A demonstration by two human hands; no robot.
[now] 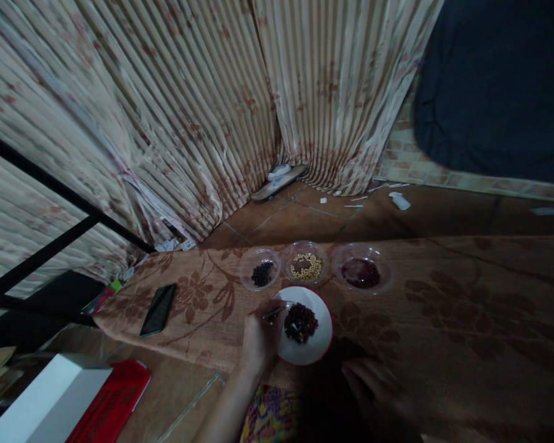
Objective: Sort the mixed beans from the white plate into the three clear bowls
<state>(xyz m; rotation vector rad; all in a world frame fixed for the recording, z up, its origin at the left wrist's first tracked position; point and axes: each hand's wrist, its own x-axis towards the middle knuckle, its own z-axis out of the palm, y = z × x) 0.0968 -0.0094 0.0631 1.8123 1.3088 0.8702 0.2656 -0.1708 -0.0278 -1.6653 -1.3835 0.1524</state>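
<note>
My left hand (261, 338) is closed around thin, shiny tweezers (277, 309) at the left rim of a white bowl with a red edge (323, 344). In the bowl lies a heap of mixed dark red and black beans (301, 323), with a few paler ones among them. Behind the bowl stand three clear plastic bowls: one with black beans (261, 274), one with yellow soybeans (305, 267), one with dark red beans (361, 272). My right hand (372, 384) rests in shadow on the cloth, right of the white bowl, fingers loosely stretched and seemingly holding nothing.
A brown floral cloth (466, 307) covers the low table. A black phone (158, 309) lies on its left part. Beyond are a striped curtain (203, 123), a skateboard (279, 183) and litter on the tiles. A white box (50, 400) and black metal bars (50, 249) are at left.
</note>
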